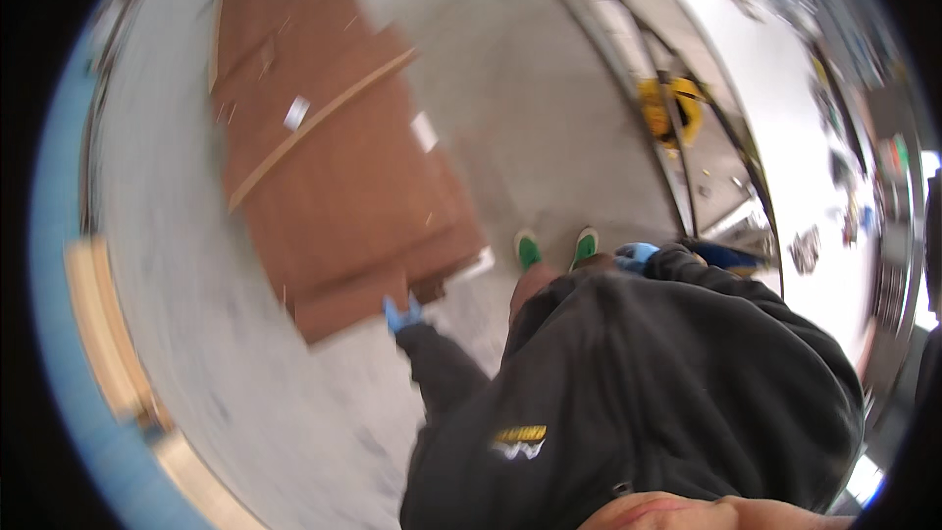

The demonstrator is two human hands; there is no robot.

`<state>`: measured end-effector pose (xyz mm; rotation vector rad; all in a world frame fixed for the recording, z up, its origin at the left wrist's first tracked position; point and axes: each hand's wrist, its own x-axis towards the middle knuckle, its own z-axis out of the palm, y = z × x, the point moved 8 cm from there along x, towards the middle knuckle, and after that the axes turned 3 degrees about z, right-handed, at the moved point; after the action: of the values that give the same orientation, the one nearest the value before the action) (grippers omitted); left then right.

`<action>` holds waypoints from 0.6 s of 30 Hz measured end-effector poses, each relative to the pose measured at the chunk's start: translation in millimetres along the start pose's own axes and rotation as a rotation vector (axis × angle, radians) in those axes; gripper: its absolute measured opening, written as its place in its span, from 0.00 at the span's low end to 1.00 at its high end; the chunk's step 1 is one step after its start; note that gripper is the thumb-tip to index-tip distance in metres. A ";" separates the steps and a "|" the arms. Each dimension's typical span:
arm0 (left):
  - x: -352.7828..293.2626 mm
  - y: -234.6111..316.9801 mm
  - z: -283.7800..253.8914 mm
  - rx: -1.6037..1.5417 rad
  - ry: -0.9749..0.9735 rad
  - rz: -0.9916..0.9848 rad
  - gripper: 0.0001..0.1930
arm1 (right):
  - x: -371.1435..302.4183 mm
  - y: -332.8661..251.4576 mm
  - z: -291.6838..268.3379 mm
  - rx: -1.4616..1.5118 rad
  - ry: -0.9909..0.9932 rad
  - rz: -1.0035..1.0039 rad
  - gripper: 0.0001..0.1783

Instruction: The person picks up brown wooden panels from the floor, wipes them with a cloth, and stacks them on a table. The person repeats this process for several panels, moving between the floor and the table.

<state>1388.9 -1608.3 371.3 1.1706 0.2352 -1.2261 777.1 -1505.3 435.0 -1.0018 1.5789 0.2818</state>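
Brown panels (pixel 343 186), where are they exactly?

Ahead and to the person's left, low over the grey floor (pixel 304 422); they overlap in a long, uneven run that stretches away from the body toward the top of the view, and I can't tell what they rest on

Is anything lying on them?

Yes, a narrow wooden strip (pixel 319 132) runs slantwise across, with a small white label (pixel 296 114) just beyond it, and another white patch (pixel 424 132) shows at their right edge

What about the left hand (pixel 402 314)?

It wears a blue glove and is right at the near end of the panels. Fingers look somewhat spread, but they're blurred, so I can't tell whether it grips the edge or only meets it

And the right hand (pixel 636 256)?

Also in blue, close to the body at waist height, partly behind the dark sleeve (pixel 687 270). How far open it is, or whether it has hold of anything, I can't tell

What stands around the person?

Green shoes (pixel 528 253) show below the dark top (pixel 648 373). To the right is a white-topped bench (pixel 834 280) on a metal frame, with something yellow (pixel 655 110) seen among the bars; at the far left are pale wooden boards (pixel 103 329), near a blue band along the rim
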 end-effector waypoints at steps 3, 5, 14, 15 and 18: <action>-47.2 50.3 4.2 0.146 0.026 0.193 0.32 | -16.6 -17.1 -16.4 0.006 0.074 0.026 0.29; -77.3 72.9 10.7 0.284 0.209 0.273 0.31 | -23.4 -23.1 -24.9 0.029 0.089 0.057 0.27; -189.8 -4.4 271.3 0.989 -0.389 0.324 0.22 | -35.4 -77.6 -100.0 0.263 0.346 -0.233 0.31; -204.5 -31.8 301.8 0.939 -0.536 0.229 0.20 | -39.6 -76.8 -111.7 0.315 0.367 -0.245 0.32; -262.1 -115.0 376.4 0.938 -0.969 -0.002 0.16 | -59.7 -60.7 -150.5 0.555 0.458 -0.293 0.37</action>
<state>1032.9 -1734.0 656.0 1.1622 -1.1684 -1.8269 714.2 -1615.9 552.1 -0.8680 1.7441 -0.6002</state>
